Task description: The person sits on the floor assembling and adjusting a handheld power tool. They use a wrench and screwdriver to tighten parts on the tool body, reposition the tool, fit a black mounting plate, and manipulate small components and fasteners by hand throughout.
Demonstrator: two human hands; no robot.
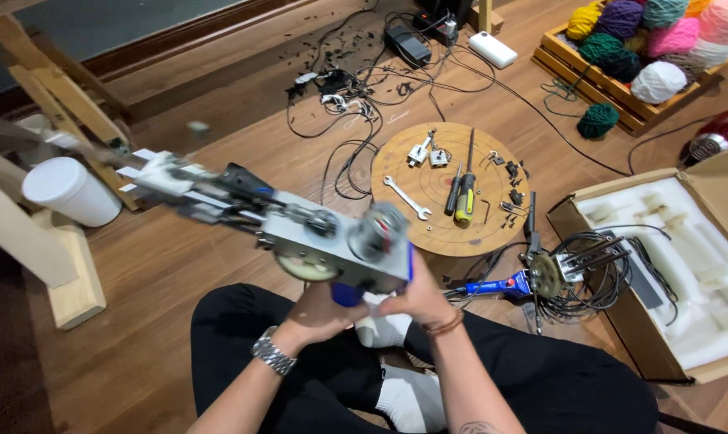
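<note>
White cup (68,190) at far left on the wood floor (219,161), contents not visible. Round wooden board (448,233) mid-floor carries a wrench (406,198), screwdrivers (463,193) and small metal parts. Crate (621,104) at top right holds yarn balls (658,81). Cardboard box (621,313) at right holds white foam. Left hand (320,312) wraps the blue grip under the grey metal machine (332,241), raised over the lap. Right hand (416,293) presses fingers on its right end.

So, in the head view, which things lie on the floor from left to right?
White cup → round wooden board with tools → open cardboard box with white foam. In front of them, both hands hold a metal machine.
</note>
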